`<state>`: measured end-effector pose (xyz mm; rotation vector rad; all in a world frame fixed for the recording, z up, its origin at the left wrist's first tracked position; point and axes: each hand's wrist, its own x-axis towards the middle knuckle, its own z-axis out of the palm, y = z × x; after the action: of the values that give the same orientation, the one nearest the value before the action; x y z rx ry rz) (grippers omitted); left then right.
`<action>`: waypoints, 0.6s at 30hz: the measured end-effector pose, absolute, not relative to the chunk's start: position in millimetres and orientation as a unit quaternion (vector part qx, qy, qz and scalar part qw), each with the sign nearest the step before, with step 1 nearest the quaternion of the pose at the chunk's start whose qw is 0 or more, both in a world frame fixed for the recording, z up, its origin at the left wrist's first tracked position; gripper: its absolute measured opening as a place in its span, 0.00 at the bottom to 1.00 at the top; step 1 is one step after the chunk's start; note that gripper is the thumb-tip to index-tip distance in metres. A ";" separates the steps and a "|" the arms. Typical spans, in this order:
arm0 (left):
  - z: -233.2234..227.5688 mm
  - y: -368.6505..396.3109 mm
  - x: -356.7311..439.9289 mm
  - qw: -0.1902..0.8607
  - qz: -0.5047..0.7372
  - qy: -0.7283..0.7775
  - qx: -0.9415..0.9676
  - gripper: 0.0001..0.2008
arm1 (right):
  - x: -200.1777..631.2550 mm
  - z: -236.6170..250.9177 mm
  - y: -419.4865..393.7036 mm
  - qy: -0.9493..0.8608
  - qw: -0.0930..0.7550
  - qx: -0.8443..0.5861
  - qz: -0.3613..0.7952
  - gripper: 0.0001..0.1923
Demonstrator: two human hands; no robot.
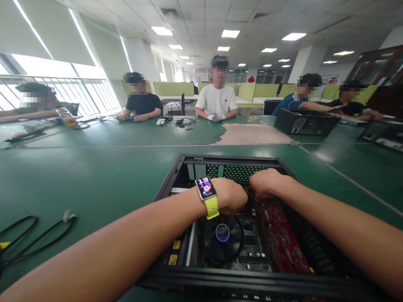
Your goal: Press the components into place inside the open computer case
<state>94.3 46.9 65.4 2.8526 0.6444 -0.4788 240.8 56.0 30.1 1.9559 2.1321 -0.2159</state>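
A black computer case (252, 279) lies open in front of me, its inside facing up. Both of my hands reach into its far part, close together by some thin coloured wires (249, 191). My left hand (231, 195), with a smartwatch (206, 187) on a yellow-green strap at the wrist, is closed; its fingertips are hidden. Curled beside the wires, my right hand (267, 183) also hides what its fingers grip. Below the left hand sits a round black CPU fan (223, 247). A red graphics card (281, 239) stands to its right, under my right hand.
A black cable (37, 247) loops on the green table (103, 176) at left. Across the table sit several people, one in a white shirt and gloves (217, 100). Another black case (307, 121) stands at the far right, near a bare torn patch (255, 134) of the tabletop.
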 end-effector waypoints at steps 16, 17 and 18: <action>80.6 49.1 70.4 -0.020 -0.100 0.333 0.938 0.08 | 222.5 58.6 24.1 0.727 0.147 0.670 -0.013 0.23; 84.3 48.2 68.4 -0.016 -0.112 0.327 0.938 0.07 | 221.4 64.9 9.8 0.736 0.127 0.664 -0.021 0.24; 87.9 44.2 63.2 -0.015 -0.113 0.324 0.939 0.07 | 220.7 68.2 -8.9 0.751 0.097 0.653 -0.039 0.25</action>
<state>63.2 44.2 87.9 2.9794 1.0262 -0.3577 220.7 -8.9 68.2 1.9329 2.2229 -0.1154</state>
